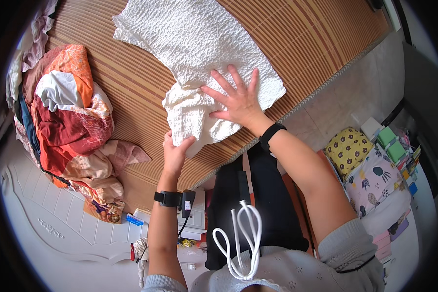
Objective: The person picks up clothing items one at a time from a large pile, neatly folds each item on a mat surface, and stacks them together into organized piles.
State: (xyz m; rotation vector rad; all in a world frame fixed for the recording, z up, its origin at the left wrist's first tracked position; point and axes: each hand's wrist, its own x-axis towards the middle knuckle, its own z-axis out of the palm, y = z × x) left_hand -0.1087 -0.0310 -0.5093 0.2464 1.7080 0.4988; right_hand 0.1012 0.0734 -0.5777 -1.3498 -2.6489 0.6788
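Note:
A white crinkle-textured garment (204, 40) lies spread on a striped bamboo mat (131, 98), running from the top of the view down to the mat's near edge. Its near left part is bunched and folded. My left hand (176, 151) pinches the lower left corner of the cloth between thumb and fingers. Flat on the near part rests my right hand (239, 102), its fingers spread and nothing gripped. Both wrists wear black straps, and a small device sits on the left one.
At left, a heap of red, orange and white patterned cloth (73, 127) lies on the mat beside a white carved headboard (51, 219). To the right stand a yellow bear-print cushion (348, 149) and a pineapple-print cloth (376, 182). A white cord (255, 241) hangs before my chest.

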